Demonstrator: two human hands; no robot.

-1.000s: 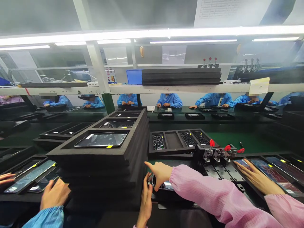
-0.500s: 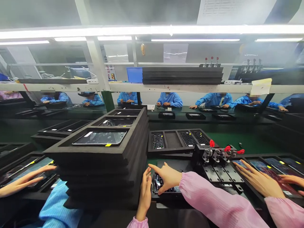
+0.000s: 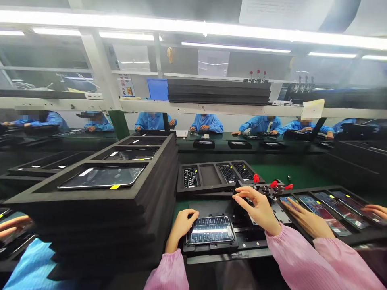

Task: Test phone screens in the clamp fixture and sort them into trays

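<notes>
A phone with a lit keyboard pattern on its screen lies flat in a black jig in front of me. My left hand curls its fingers round the phone's left end. My right hand hovers with fingers spread just right of the phone, beside the red-handled toggle clamps, holding nothing. Both my sleeves are pink.
A tall stack of black foam trays with a screen on top stands to the left. Behind the jig lies a tray of keypads. A neighbour's hand rests on a tray of phones. A blue-sleeved co-worker is at left.
My right hand has left the phone and moved right and up towards the clamps. My left hand has shifted onto the phone's left end. The view has tilted down and left.
</notes>
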